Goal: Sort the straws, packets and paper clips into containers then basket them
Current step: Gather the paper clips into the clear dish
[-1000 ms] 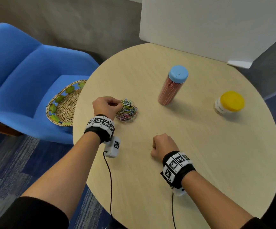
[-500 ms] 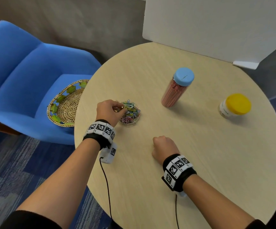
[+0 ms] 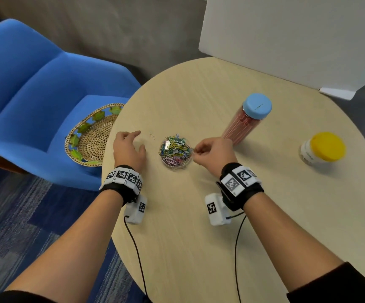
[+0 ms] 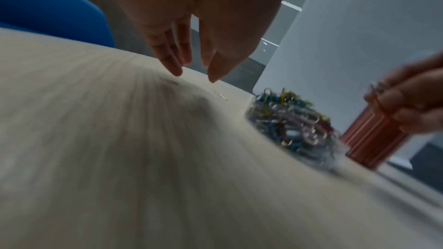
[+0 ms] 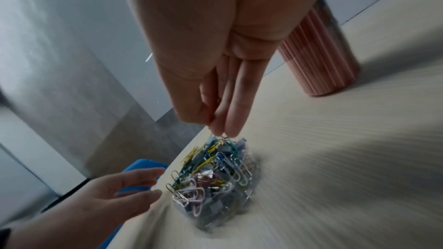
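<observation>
Basket half hidden behind table; left hand spread; right hand pinching blurred paper clip.

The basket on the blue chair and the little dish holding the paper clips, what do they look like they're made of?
Basket: woven natural fibre, probably rattan or straw, matte tan, coiled rows with green pieces woven into the rim. Dish: clear, glossy plastic by the look, possibly glass; the clips show through its wall.
</observation>
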`<act>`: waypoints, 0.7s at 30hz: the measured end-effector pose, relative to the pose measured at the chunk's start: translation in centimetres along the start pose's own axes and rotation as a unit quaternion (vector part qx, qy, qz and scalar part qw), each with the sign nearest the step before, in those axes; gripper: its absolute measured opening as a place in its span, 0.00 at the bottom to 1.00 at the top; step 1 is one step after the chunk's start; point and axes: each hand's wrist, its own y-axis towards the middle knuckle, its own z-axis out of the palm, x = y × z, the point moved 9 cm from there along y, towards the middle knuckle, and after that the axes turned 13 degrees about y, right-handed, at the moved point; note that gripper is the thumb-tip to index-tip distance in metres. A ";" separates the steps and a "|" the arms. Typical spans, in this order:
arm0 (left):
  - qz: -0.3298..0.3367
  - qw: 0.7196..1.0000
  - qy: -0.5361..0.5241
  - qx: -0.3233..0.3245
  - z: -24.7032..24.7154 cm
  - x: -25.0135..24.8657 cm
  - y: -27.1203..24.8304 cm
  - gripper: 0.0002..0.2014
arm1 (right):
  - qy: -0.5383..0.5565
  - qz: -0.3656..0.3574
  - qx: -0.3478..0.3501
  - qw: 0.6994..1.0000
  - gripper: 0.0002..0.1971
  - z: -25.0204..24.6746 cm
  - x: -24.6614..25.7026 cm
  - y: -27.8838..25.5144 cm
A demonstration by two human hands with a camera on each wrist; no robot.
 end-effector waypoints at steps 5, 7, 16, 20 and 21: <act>0.187 0.975 0.107 0.053 2.1 -3.0 -0.7 0.20 | -0.064 -0.028 0.048 0.996 0.04 2.2 0.0 1.6; 0.214 0.962 0.153 0.078 3.2 -3.2 -1.3 0.21 | -0.066 -0.038 0.050 0.996 0.06 2.5 0.0 1.5; 0.238 0.948 0.185 0.100 3.3 -4.6 0.1 0.38 | -0.048 -0.079 0.050 0.995 0.10 2.7 -0.4 1.1; 0.311 0.906 0.236 0.165 4.6 -5.9 0.3 0.36 | 0.000 -0.085 0.001 0.996 0.10 0.9 -0.7 0.5; 0.305 0.907 0.233 0.174 4.7 -5.7 0.4 0.35 | 0.005 -0.072 -0.014 0.997 0.10 0.3 -1.4 0.3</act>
